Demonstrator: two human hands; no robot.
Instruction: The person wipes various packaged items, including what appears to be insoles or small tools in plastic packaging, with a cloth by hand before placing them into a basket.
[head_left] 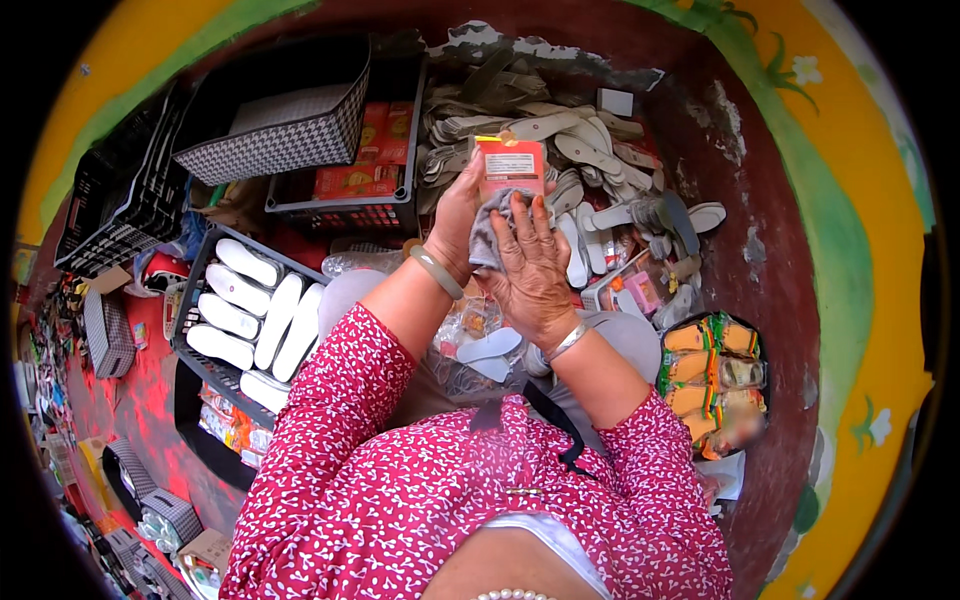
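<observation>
In the head view, the left hand [458, 212] holds a packet [513, 163] upright in front of the lap, its fingers closed around the left side. The packet is red-orange, with a pale printed panel and a yellow strip at the top edge. The right hand [530, 262] lies over the lower part of the packet, fingers straight and slightly spread, pressing a grey cloth [487, 238] against it. Whether the right fingers also grip the packet, I cannot tell.

A pale bangle [437, 273] circles the left wrist and a silver bracelet [567, 340] the right.

Below the hands, between the grey-clad knees, a pale insole [489, 350] lies among clear plastic [462, 330]. Just beside the left knee, a dark crate [212, 375] holds white insoles [238, 288], some lying crosswise and others lengthwise. Beyond it, a black crate [345, 205] contains red boxes [380, 135], and a checked bin [270, 155] rests above its left part.

Behind the packet, a loose pile of insoles [590, 145] leans against the dark red wall [785, 270]. Near the right knee, orange packs [688, 370] with green edges sit in rows.
</observation>
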